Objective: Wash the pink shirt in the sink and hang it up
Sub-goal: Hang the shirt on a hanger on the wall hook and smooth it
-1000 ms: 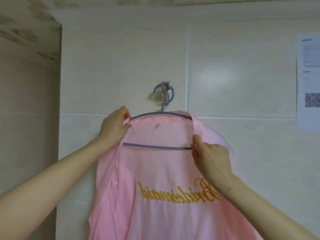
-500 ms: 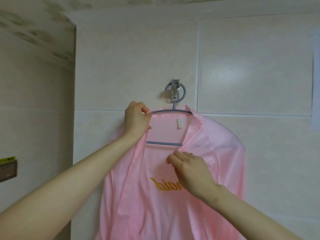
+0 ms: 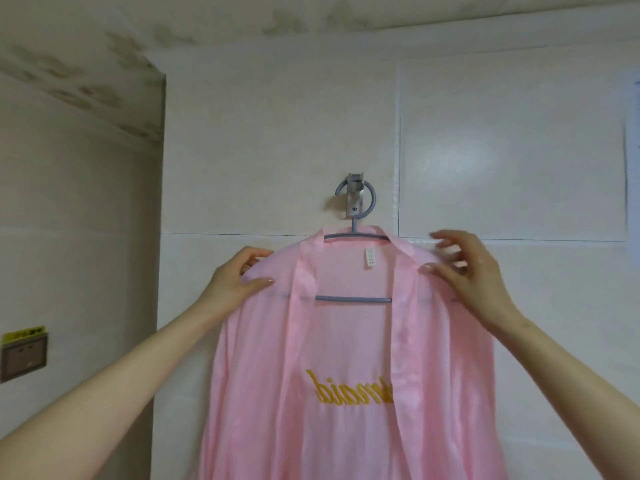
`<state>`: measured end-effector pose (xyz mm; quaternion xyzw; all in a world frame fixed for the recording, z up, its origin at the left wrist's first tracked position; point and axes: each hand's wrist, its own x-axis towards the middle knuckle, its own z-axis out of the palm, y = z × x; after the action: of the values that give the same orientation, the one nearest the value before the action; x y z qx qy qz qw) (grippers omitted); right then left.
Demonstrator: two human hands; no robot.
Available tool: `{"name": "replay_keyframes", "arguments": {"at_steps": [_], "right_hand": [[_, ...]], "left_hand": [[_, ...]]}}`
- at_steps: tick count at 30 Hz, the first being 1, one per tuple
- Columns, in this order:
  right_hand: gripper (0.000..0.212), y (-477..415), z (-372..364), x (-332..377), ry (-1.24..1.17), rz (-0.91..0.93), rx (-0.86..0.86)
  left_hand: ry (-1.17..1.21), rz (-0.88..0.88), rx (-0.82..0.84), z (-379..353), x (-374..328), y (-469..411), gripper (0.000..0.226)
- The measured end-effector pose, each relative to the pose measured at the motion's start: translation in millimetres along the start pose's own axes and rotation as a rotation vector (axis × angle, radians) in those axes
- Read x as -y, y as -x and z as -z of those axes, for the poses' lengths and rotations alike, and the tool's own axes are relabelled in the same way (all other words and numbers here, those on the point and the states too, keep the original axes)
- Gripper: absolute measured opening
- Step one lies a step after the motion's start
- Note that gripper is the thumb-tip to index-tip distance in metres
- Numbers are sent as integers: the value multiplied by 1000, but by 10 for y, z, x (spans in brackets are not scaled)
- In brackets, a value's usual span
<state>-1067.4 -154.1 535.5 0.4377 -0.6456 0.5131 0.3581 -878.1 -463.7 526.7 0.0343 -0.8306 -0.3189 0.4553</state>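
As the pink shirt (image 3: 346, 358) hangs open-fronted on the grey hanger (image 3: 353, 300), w/ its collar round the hanger's neck and a white label (image 3: 370, 259) showing inside, the main risk is, I think, a slide to one side. The left hand (image 3: 239, 282) holds the cloth's left shoulder between thumb and curled fingers. The right hand (image 3: 467, 271) has its fingers spread apart, w/ only the thumb touching the right shoulder; it is blurred, so I cannot say more.

If one side gets a harder pull than the other, the hanger can tip and the smooth-looking cloth can slip off that end, because no button or clip keeps it there. A push upward can also lift the hanger's ring off the short metal wall hook (image 3: 355, 199); then shirt + hanger fall together. Whether the cloth is wet, and so heavier, the view does not tell.

Re containers: no sink, basin or bucket is in view, so no contents to report. Around are only the tiled wall (image 3: 277, 150) and a switch plate (image 3: 22, 355) at far left.
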Motion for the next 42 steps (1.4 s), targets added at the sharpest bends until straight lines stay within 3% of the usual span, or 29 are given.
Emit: {"name": "replay_keyframes", "arguments": {"at_steps": [2,4,8,11,13,18,21,24,32,34,35,38,40,42], "right_hand": [[24,-29,-18,-36,-134,-106,-69],[19,-84,-14,-71,-211,-203,-100],[22,-216,-63,-110,-225,-296,-18],[22,-243,-94,-58,-259,-311,65],[13,-208,-51,-42,-281,-300,117],[15,-57,15,-135,-322,-352,-43],[22,-18,-38,-146,-279,-362,-72],[39,-59,-79,-94,-176,-318,21],[43,-237,-189,30,51,-233,146],[41,-212,-216,36,115,-219,81],[38,-174,-238,49,181,-171,-35],[25,97,-370,339,246,181,-413],[25,410,-605,609,94,270,-304],[21,702,-941,760,-70,41,24]], "left_hand": [[20,-30,-171,-81,-22,-42,17],[15,-66,-232,-135,-125,-125,8],[-46,-169,-170,-214,-394,-326,20],[-2,-43,-48,-189,-447,-497,33],[67,78,11,-126,-395,-545,30],[102,156,-40,-51,-230,-364,25],[128,73,-140,-62,-187,-201,20],[150,-4,-244,-51,-161,-97,7],[194,121,-402,-77,-4,9,24],[147,164,-324,-11,32,22,28],[154,186,-256,39,57,39,30],[205,270,-136,169,202,247,36],[238,400,-86,153,444,544,56],[190,506,-1,70,726,894,68]]}}
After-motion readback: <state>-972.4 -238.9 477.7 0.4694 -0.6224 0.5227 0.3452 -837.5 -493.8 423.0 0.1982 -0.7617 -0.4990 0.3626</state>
